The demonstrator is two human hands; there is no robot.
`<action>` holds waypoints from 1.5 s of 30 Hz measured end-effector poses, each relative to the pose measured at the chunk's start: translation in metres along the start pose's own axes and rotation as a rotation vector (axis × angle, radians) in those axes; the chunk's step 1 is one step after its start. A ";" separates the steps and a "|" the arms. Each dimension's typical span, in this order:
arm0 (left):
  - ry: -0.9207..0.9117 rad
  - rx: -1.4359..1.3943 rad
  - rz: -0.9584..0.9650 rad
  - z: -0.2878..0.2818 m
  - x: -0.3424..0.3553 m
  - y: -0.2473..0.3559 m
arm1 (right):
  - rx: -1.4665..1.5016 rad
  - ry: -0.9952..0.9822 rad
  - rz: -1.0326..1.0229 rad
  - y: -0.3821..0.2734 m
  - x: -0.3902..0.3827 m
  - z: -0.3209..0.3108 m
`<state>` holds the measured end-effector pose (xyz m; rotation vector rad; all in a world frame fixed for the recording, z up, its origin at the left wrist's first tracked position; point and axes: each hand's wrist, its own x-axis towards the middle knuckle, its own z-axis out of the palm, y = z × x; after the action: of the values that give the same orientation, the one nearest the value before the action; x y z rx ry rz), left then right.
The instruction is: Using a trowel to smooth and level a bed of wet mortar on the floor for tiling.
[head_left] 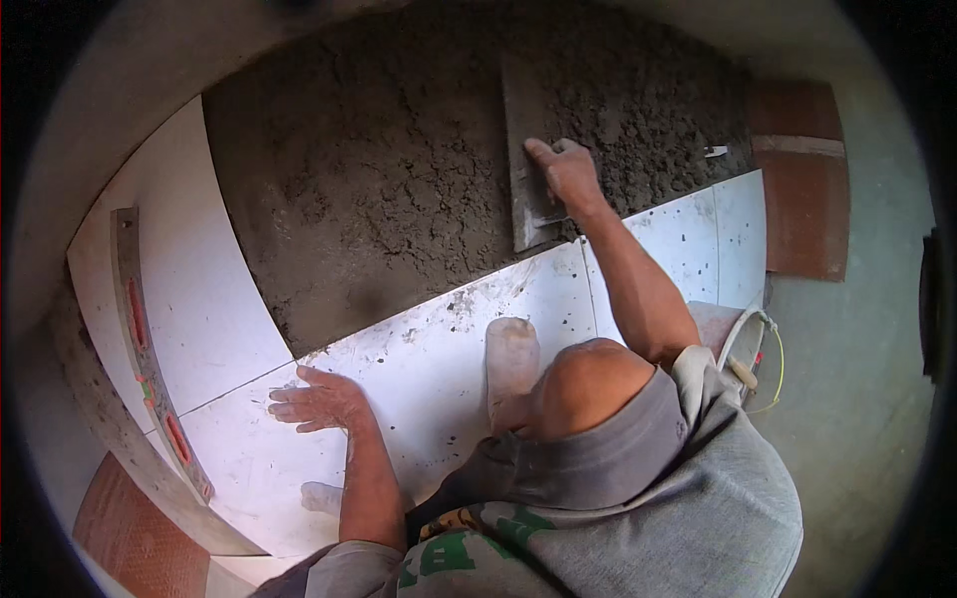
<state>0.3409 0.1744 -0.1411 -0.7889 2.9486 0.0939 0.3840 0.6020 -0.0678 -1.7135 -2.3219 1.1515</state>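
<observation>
Dark wet mortar (369,179) covers a wide bed at the far side, its surface rough and lumpy to the right. My right hand (570,174) grips a long flat plastering trowel (522,199), whose blade lies over the mortar and points away from me. My left hand (324,399) is open, fingers spread, over a white tile (249,439) near the mortar's corner; whether it touches the tile I cannot tell. White tiles (538,284) spotted with mortar run along the near edge of the bed.
A long spirit level (159,384) with red windows lies on the left tiles. On the right stands a bucket (726,339) with a wooden-handled tool in it. Reddish-brown panels (802,214) lie at the far right. A small white piece (716,151) sits on the mortar.
</observation>
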 end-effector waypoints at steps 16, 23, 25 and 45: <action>-0.040 0.029 0.046 0.000 -0.007 0.007 | -0.172 -0.182 -0.149 -0.072 -0.083 0.093; 0.156 0.181 0.041 0.022 0.006 -0.013 | -0.230 -0.299 -0.404 -0.105 -0.109 0.095; 0.119 0.068 0.038 0.016 -0.001 0.003 | -0.265 -0.360 -0.423 -0.112 -0.096 0.069; 0.018 0.047 -0.005 -0.004 -0.007 0.017 | -1.269 -0.455 -0.581 -0.002 -0.002 -0.140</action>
<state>0.3388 0.1921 -0.1354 -0.7947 2.9542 0.0169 0.4434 0.6750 0.0353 -0.6019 -3.8330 -0.1985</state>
